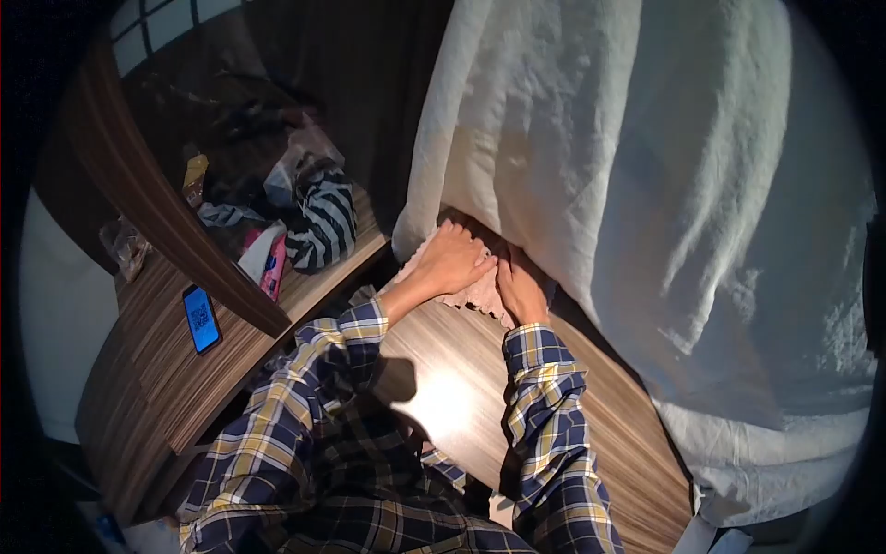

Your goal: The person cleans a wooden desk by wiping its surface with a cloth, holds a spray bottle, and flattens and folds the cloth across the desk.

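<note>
A pale pink cloth (480, 300) with a scalloped edge lies on the wood-grain surface, partly covered by my hands. My left hand (450, 260) rests flat on it, fingers stretched toward the far edge. Close by on the right, my right hand (523, 288) lies at the cloth's side with its fingers pointing away from me. Its fingertips are partly in shadow beneath the hanging white curtain (554, 120). The far part of the cloth is hidden by the hands and the curtain.
On the left, a wooden shelf unit (157, 369) carries a phone (200, 319) with a lit blue screen. Behind its curved upright sit a striped fabric item (325, 222), a pink packet (273, 265) and plastic bags. The curtain hangs along the right side of the wooden surface (415, 346).
</note>
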`<state>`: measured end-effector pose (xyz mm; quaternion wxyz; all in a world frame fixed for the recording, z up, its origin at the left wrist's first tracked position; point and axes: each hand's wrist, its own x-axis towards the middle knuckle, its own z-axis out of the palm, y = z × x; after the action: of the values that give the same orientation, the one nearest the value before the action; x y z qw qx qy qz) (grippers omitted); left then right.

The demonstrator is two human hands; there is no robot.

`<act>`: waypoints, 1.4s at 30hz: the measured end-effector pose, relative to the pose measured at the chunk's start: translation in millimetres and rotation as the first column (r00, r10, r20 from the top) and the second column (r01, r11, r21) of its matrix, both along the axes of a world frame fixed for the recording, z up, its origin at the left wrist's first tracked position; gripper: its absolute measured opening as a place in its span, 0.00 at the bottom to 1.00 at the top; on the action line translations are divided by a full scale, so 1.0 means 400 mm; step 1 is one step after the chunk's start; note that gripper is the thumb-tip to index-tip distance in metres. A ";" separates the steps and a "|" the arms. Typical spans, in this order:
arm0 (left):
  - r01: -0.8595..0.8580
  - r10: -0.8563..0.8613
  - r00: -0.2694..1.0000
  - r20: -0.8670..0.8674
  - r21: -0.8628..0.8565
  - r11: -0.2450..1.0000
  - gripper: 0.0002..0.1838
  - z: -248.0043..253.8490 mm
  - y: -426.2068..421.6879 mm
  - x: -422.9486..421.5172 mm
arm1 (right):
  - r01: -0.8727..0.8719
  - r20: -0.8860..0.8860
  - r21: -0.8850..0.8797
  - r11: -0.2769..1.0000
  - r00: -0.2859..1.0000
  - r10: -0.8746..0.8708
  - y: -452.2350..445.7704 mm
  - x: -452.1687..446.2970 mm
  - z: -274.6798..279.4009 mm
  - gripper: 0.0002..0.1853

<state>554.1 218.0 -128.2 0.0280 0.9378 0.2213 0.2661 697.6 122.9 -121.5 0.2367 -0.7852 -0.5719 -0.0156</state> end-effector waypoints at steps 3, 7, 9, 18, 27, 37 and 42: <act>-0.053 0.021 0.980 -0.195 -0.161 0.985 0.29 0.026 -0.002 0.036 | 0.004 0.017 0.108 0.994 1.000 -0.006 -0.009 -0.002 0.000 0.26; -0.036 0.006 0.982 -0.191 -0.155 0.987 0.28 0.005 -0.009 0.021 | 0.082 -0.104 -0.217 0.973 0.989 -0.106 -0.017 -0.032 0.029 0.24; -0.027 0.008 0.988 -0.156 -0.121 0.992 0.26 -0.031 -0.004 0.020 | 0.072 -0.167 -0.169 0.983 0.981 -0.100 -0.018 -0.055 0.031 0.23; -0.045 0.017 0.985 -0.173 -0.159 0.986 0.36 -0.128 -0.046 -0.063 | -0.259 -0.079 -0.013 0.966 0.963 0.257 -0.046 -0.082 -0.098 0.28; -0.184 0.135 0.964 -0.228 -0.205 0.961 0.39 -0.076 -0.212 -0.269 | -0.549 -0.070 -0.122 0.827 0.836 0.545 -0.200 -0.203 -0.078 0.32; -0.426 0.415 0.900 -0.132 -0.064 0.903 0.36 -0.103 -0.079 -0.155 | -0.714 -0.044 -0.005 0.700 0.700 0.713 0.059 -0.049 -0.101 0.31; -0.465 0.458 0.884 -0.092 -0.270 0.843 0.34 -0.048 -0.101 -0.134 | -0.654 -0.006 -0.045 0.755 0.756 0.654 0.042 -0.019 -0.021 0.28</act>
<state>500.4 177.8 -147.4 0.0951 0.8461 0.4763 0.2194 689.9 139.6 -129.8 0.2069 -0.5412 -0.8114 0.0766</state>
